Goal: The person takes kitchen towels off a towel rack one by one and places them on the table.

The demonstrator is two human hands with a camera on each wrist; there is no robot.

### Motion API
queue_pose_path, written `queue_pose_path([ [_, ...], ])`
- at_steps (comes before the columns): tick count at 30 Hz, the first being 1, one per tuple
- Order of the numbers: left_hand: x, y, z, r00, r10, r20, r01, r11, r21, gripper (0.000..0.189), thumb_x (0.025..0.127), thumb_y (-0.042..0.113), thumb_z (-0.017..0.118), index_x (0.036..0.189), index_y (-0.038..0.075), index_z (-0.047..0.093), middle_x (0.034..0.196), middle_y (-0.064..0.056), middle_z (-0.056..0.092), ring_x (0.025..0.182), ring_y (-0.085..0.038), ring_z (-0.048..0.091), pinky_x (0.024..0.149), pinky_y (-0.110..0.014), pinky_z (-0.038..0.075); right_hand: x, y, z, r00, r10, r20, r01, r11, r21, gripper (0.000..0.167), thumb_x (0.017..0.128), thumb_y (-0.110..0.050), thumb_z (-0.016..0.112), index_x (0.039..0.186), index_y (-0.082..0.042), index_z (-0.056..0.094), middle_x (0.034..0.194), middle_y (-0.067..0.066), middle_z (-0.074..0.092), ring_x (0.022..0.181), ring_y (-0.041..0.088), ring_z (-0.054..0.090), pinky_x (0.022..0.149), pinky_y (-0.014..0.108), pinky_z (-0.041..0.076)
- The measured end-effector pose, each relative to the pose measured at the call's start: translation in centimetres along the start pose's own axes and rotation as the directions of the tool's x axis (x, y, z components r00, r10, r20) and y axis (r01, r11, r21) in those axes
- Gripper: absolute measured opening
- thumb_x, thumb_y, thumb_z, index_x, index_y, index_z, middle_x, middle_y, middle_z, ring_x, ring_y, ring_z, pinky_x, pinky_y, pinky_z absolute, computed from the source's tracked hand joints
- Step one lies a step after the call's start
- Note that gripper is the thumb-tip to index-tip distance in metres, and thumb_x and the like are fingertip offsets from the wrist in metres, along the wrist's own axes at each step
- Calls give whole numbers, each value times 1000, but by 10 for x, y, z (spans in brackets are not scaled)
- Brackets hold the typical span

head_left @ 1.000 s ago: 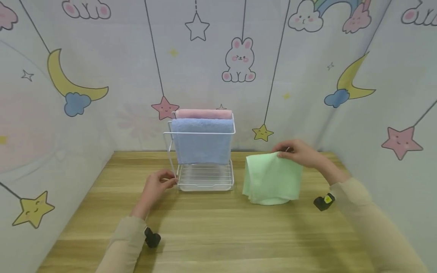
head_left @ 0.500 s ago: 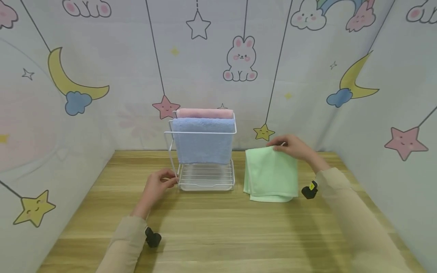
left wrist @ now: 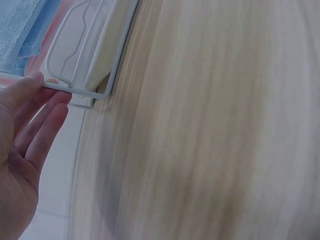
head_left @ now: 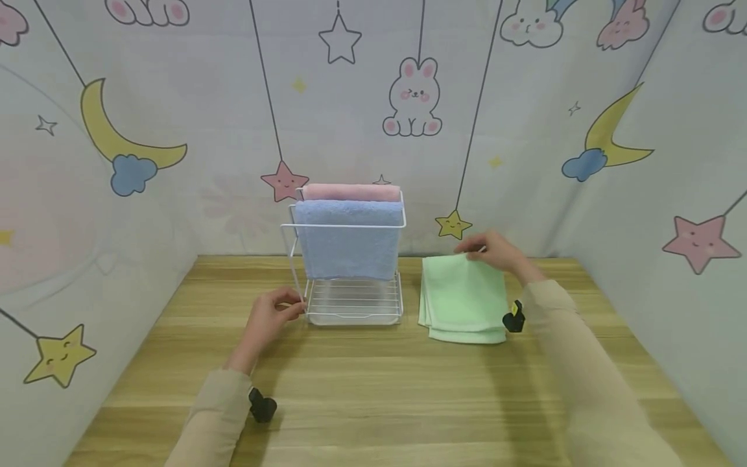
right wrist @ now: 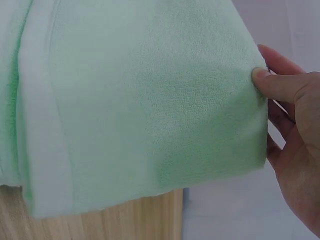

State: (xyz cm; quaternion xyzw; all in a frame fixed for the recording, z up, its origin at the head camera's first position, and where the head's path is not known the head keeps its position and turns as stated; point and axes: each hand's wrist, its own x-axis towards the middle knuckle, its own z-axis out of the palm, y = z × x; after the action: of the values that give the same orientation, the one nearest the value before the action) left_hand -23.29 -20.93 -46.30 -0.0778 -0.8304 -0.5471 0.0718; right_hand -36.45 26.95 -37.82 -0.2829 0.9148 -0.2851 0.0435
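Observation:
In the head view a white wire rack (head_left: 292, 256) stands toward the back of the table. Over its bars hang a blue towel (head_left: 350, 243) and, behind it, a pink towel (head_left: 351, 192). My left hand (head_left: 271, 319) pinches the rack's left side wire low down; thumb and fingertips (left wrist: 36, 76) meet on it in the left wrist view. Right of the rack, a folded light green towel (head_left: 465, 295) slopes down from my right hand (head_left: 496, 251), which pinches its upper edge. The right wrist view shows the thumb (right wrist: 275, 85) on the towel's near face, with other fingers partly behind it.
A clear tray (head_left: 353, 319) sits under the rack's bottom wires. The wooden table (head_left: 373, 402) ends at a back wall covering (head_left: 338, 123) printed with moons, stars and a rabbit. Similar printed sides rise at left and right.
My right hand has shifted left and slightly up with the green towel's top edge, and the towel has straightened and flattened. My left hand stays on the rack.

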Motion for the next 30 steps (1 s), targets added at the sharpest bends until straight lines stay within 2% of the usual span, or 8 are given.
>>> queue_pose_path([
  [9, 0, 0, 0, 1000, -5, 3, 5, 1000, 12, 13, 89, 4, 71, 96, -6, 68, 103, -28, 72, 83, -35, 74, 71, -22, 63, -1, 9, 11, 997, 82, -12, -82, 997, -5, 23, 93, 1, 62, 113, -4, 72, 114, 17, 72, 105, 33, 65, 92, 48, 56],
  [25, 0, 1, -1, 1000, -15, -9, 15, 1000, 20, 11, 89, 3, 70, 96, -6, 68, 101, -27, 72, 83, -35, 74, 70, -22, 63, 2, 18, 25, 987, 144, -68, -145, 989, -6, 23, 92, 1, 62, 113, -3, 72, 113, 19, 72, 104, 33, 64, 93, 48, 56],
  [30, 0, -1, 1, 1000, -27, -5, 27, 1000, 13, 12, 89, 3, 70, 97, -7, 67, 102, -28, 71, 85, -38, 73, 71, -23, 63, -1, 17, 26, 987, 137, -79, -138, 990, -6, 23, 92, 2, 61, 113, -1, 71, 114, 21, 71, 104, 34, 64, 92, 49, 56],
])
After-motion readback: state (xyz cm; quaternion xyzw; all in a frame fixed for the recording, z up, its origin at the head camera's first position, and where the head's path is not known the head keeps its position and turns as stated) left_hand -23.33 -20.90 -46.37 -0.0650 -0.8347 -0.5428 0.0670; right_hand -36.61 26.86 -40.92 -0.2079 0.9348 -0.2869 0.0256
